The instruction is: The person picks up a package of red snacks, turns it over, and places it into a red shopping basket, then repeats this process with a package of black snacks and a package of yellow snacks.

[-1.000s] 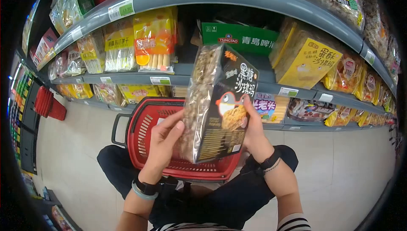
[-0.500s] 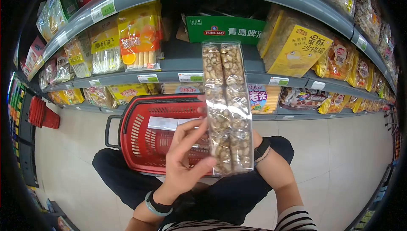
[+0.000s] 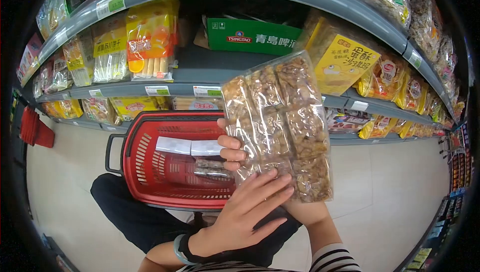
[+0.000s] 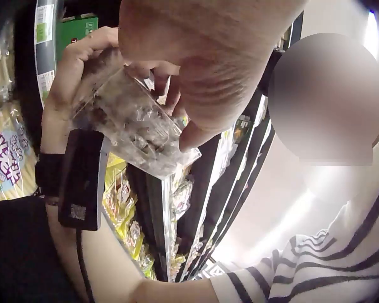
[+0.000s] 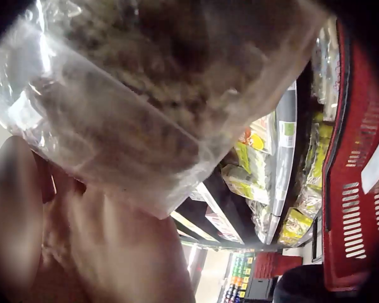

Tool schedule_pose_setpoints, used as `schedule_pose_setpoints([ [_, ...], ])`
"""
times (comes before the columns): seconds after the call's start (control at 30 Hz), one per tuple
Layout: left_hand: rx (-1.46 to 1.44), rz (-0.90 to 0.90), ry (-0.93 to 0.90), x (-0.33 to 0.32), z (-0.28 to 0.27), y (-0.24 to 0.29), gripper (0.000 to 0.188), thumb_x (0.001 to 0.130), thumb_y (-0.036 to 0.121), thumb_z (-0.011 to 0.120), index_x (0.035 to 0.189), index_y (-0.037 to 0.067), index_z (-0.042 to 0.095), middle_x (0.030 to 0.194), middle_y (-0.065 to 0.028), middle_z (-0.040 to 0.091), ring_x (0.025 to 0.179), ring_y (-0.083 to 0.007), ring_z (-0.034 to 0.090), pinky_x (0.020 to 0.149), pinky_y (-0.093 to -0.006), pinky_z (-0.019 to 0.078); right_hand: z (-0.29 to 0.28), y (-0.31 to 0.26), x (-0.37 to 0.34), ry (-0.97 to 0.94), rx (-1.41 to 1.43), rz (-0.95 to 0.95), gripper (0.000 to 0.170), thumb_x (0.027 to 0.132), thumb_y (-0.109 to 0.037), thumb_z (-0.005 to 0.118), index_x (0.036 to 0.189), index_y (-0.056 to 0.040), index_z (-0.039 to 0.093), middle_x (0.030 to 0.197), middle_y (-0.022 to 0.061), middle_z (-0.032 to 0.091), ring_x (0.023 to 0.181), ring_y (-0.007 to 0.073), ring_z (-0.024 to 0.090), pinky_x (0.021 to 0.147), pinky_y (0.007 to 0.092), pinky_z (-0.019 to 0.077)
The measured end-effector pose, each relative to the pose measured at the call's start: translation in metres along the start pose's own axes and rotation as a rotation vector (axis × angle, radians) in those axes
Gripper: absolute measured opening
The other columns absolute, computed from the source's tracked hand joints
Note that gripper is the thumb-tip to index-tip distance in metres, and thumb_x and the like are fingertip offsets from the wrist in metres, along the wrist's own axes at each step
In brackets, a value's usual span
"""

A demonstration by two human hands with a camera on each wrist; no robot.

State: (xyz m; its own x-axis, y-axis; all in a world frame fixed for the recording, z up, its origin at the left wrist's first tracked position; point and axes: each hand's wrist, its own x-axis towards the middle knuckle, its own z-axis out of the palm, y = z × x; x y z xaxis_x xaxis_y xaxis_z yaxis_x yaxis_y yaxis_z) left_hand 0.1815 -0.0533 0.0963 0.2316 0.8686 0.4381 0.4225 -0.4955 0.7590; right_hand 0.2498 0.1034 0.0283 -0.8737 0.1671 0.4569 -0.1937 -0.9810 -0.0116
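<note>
Here I'm holding the clear-wrapped snack pack at a slant near the red basket, right hand gripping from behind, fingers round its edge, presumably bearing the weight so my left hand, fingers outstretched, just steadies the front.

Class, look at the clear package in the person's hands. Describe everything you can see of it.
The package is boxy, wrapped in shiny film that looks like plastic. Lumpy, brownish blocks show through, packed in rows. Its broad side faces the head camera, top leaning left. The right hand grips it from behind, fingers curled round its left edge; the left hand rests its fingers on the lower front. Held up before the shelves, it hides part of the red basket.
</note>
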Motion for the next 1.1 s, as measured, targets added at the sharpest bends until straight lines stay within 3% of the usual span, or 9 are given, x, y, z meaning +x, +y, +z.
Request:
schedule_pose_setpoints([
  [0.2, -0.023, 0.099, 0.093, -0.005, 0.0, -0.006, 0.047, 0.074, 0.008, 0.074, 0.119, 0.001, 0.06, 0.12, -0.0126, 0.061, 0.117, -0.0319, 0.054, 0.1, -0.0425, 0.0399, 0.002, 0.001, 0.005, -0.033, 0.059, -0.068, 0.082, 0.084, -0.047, 0.056, 0.144, 0.0, 0.025, 0.106, 0.0119, 0.043, 0.097, 0.0251, 0.046, 0.092, 0.0409, 0.0385],
  [0.3, -0.049, -0.069, 0.285, -0.005, -0.004, -0.003, 0.038, 0.074, -0.004, 0.07, 0.11, -0.003, 0.059, 0.112, -0.0156, 0.064, 0.11, -0.0297, 0.058, 0.094, -0.0392, 0.0447, 0.001, 0.003, 0.009, -0.057, 0.089, -0.096, 0.08, 0.085, -0.045, 0.056, 0.144, -0.0001, 0.025, 0.105, 0.0117, 0.043, 0.097, 0.0247, 0.046, 0.092, 0.0403, 0.0384],
  [0.4, -0.033, -0.082, 0.34, -0.004, -0.007, -0.014, 0.041, 0.074, -0.004, 0.069, 0.113, -0.003, 0.057, 0.112, -0.0157, 0.064, 0.114, -0.0296, 0.056, 0.097, -0.0404, 0.042, 0.0, 0.007, 0.012, -0.075, 0.115, -0.113, 0.078, 0.086, -0.043, 0.056, 0.144, -0.0002, 0.025, 0.105, 0.0116, 0.043, 0.097, 0.0245, 0.046, 0.093, 0.04, 0.0384],
  [0.53, 0.055, -0.157, 0.356, 0.002, -0.019, -0.016, 0.034, 0.08, -0.003, 0.063, 0.114, -0.001, 0.059, 0.117, -0.014, 0.063, 0.118, -0.0301, 0.055, 0.104, -0.0433, 0.0352, -0.005, 0.02, 0.018, 0.062, 0.37, -0.244, 0.059, 0.093, -0.029, 0.046, 0.14, 0.0004, 0.029, 0.103, 0.0092, 0.043, 0.098, 0.0215, 0.046, 0.094, 0.0356, 0.0392],
  [0.6, 0.04, -0.174, 0.364, 0.004, -0.021, -0.018, 0.032, 0.084, -0.002, 0.059, 0.116, -0.002, 0.057, 0.119, -0.0149, 0.062, 0.119, -0.0309, 0.054, 0.106, -0.0431, 0.0334, 0.001, 0.024, 0.021, 0.255, 0.487, -0.298, 0.053, 0.089, -0.023, 0.047, 0.136, -0.0005, 0.037, 0.097, 0.0058, 0.044, 0.091, 0.017, 0.047, 0.088, 0.0315, 0.0401],
  [0.73, -0.067, -0.23, 0.45, 0.001, -0.02, -0.028, 0.033, 0.086, -0.002, 0.056, 0.119, -0.004, 0.054, 0.121, -0.018, 0.06, 0.121, -0.0307, 0.052, 0.106, -0.0415, 0.0335, -0.014, 0.028, 0.023, 0.228, 0.485, -0.334, 0.047, 0.096, -0.026, 0.04, 0.135, 0.0007, 0.035, 0.105, 0.0085, 0.046, 0.1, 0.0184, 0.047, 0.097, 0.032, 0.0395],
  [0.9, -0.173, -0.252, 0.522, -0.001, -0.018, -0.036, 0.037, 0.087, -0.004, 0.054, 0.124, -0.005, 0.05, 0.127, -0.021, 0.055, 0.124, -0.0308, 0.05, 0.105, -0.0374, 0.0346, -0.043, 0.025, 0.015, 0.316, 0.522, -0.335, 0.036, 0.095, -0.021, 0.044, 0.124, 0.0005, 0.045, 0.1, 0.0103, 0.051, 0.098, 0.0194, 0.052, 0.091, 0.0297, 0.0439],
  [1.0, -0.122, -0.253, 0.455, -0.003, -0.022, -0.04, 0.04, 0.089, -0.004, 0.052, 0.127, -0.009, 0.041, 0.134, -0.0236, 0.046, 0.129, -0.0296, 0.043, 0.109, -0.0385, 0.0303, -0.06, 0.023, 0.013, 0.29, 0.354, -0.287, 0.03, 0.094, -0.021, 0.048, 0.115, -0.0006, 0.05, 0.097, 0.0102, 0.054, 0.095, 0.0206, 0.055, 0.087, 0.0292, 0.0462],
  [1.1, -0.181, -0.285, 0.506, -0.003, -0.021, -0.043, 0.045, 0.086, -0.003, 0.058, 0.128, -0.008, 0.042, 0.13, -0.0199, 0.048, 0.127, -0.0284, 0.044, 0.108, -0.038, 0.0313, -0.069, 0.023, 0.011, 0.364, 0.242, -0.324, 0.029, 0.092, -0.024, 0.051, 0.11, -0.0014, 0.052, 0.097, 0.0087, 0.056, 0.093, 0.0208, 0.056, 0.086, 0.0302, 0.047],
])
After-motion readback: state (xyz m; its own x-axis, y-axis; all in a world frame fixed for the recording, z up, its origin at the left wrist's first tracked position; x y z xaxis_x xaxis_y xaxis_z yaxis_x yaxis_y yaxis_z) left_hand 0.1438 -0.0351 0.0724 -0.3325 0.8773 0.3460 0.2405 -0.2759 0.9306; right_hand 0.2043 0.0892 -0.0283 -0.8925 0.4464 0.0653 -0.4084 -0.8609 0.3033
